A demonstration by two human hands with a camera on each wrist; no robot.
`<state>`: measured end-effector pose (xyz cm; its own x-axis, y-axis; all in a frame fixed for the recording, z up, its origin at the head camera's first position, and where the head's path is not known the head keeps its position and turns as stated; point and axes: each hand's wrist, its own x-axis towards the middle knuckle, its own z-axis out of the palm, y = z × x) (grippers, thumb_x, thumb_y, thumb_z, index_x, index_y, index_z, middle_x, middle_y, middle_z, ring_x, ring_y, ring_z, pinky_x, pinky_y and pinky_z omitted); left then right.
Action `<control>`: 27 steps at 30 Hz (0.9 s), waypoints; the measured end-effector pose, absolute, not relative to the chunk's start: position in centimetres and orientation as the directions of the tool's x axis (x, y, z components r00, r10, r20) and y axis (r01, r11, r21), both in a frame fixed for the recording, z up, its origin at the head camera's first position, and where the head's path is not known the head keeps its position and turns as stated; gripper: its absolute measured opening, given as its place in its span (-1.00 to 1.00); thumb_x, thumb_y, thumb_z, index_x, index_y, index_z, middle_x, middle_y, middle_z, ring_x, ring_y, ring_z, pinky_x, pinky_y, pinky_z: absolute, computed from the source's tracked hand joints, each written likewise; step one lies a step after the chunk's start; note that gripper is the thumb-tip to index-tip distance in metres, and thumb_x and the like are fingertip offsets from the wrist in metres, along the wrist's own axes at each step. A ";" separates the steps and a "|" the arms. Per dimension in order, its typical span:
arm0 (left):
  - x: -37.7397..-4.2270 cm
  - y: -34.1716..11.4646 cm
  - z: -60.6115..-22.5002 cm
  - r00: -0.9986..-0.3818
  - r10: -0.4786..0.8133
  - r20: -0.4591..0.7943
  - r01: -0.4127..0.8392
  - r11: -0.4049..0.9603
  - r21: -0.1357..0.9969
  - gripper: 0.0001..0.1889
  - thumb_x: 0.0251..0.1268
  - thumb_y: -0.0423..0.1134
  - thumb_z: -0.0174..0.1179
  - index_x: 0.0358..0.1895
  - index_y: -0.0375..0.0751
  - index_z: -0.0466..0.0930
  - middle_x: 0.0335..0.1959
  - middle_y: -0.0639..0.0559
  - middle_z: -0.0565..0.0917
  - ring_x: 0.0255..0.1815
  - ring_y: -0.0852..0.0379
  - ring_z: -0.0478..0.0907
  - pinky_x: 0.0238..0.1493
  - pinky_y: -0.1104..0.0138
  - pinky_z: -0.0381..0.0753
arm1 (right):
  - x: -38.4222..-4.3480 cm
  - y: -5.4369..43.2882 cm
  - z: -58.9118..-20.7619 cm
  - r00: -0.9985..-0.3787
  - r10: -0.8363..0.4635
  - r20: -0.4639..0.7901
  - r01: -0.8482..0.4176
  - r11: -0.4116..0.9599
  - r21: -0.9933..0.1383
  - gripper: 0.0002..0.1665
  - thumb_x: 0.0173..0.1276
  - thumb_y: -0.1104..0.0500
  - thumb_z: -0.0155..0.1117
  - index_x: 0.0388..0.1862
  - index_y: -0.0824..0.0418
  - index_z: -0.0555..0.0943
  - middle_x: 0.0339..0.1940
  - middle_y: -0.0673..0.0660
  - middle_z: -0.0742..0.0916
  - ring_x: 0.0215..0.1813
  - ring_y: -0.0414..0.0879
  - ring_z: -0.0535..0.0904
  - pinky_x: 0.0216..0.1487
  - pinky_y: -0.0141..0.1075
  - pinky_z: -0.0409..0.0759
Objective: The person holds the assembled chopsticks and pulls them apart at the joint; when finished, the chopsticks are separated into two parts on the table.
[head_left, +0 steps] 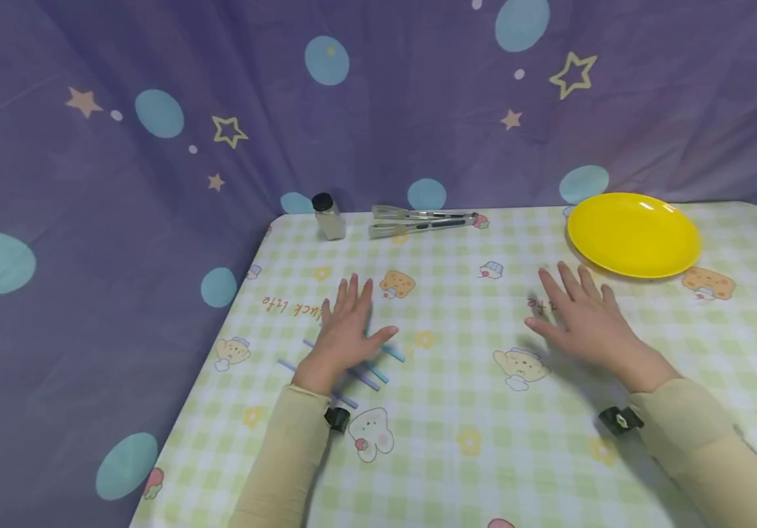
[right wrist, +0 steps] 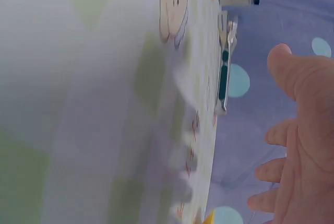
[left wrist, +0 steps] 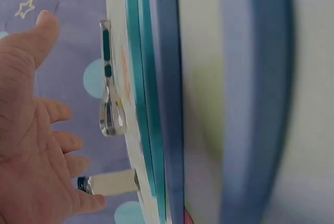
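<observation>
My left hand (head_left: 344, 335) is held palm down over several thin blue and teal sticks (head_left: 365, 379) lying side by side on the tablecloth, fingers spread and holding nothing. In the left wrist view the sticks (left wrist: 169, 98) pass below the palm, the nearest one blurred. My right hand (head_left: 590, 323), also spread and holding nothing, hovers over the cloth just in front of a yellow plate (head_left: 634, 236). Its shadow falls on the cloth in the right wrist view, where the thumb and fingers (right wrist: 274, 171) are apart.
Metal tongs (head_left: 421, 221) lie at the table's back edge. Left of them stands a jar with a black lid (head_left: 329, 217). A checked tablecloth (head_left: 458, 477) with printed cartoons covers the table, and a purple curtain (head_left: 385, 132) hangs behind it and along the left side.
</observation>
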<state>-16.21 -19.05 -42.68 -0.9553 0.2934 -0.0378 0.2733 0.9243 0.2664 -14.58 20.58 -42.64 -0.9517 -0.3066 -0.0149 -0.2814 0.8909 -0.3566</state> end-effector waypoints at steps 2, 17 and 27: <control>-16.2 -19.6 -42.7 -0.958 0.285 -0.030 0.265 0.922 0.283 0.00 0.30 0.43 -0.07 0.59 -0.09 -0.23 0.58 -0.14 -0.34 0.56 -0.07 -0.49 0.39 -0.26 -0.29 | -14.6 20.0 -42.6 -0.946 -0.323 -0.009 -0.298 0.885 -0.358 0.09 0.38 -0.41 0.00 0.60 0.20 -0.08 0.55 0.43 -0.03 0.51 0.45 -0.29 0.27 0.47 -0.20; -15.9 -22.9 -42.3 -0.972 0.236 -0.018 0.211 0.897 0.389 -0.15 0.47 0.24 -0.11 0.56 -0.25 -0.14 0.57 -0.25 -0.13 0.56 -0.23 -0.30 0.39 -0.26 -0.21 | -14.8 14.4 -42.7 -0.868 -0.488 0.087 -0.483 0.793 -0.370 -0.07 0.43 -0.14 0.18 0.52 0.38 0.10 0.47 0.47 0.22 0.44 0.45 0.10 0.32 0.31 0.12; -16.0 -23.8 -42.1 -0.978 0.204 -0.050 0.163 0.889 0.427 -0.26 0.47 0.04 0.06 0.51 -0.28 0.03 0.54 -0.31 -0.03 0.55 -0.24 -0.20 0.46 -0.08 -0.11 | -14.7 10.2 -43.6 -0.823 -0.566 0.049 -0.516 0.710 -0.479 -0.10 0.41 -0.06 0.23 0.51 0.37 0.14 0.46 0.41 0.29 0.44 0.31 0.22 0.37 0.12 0.20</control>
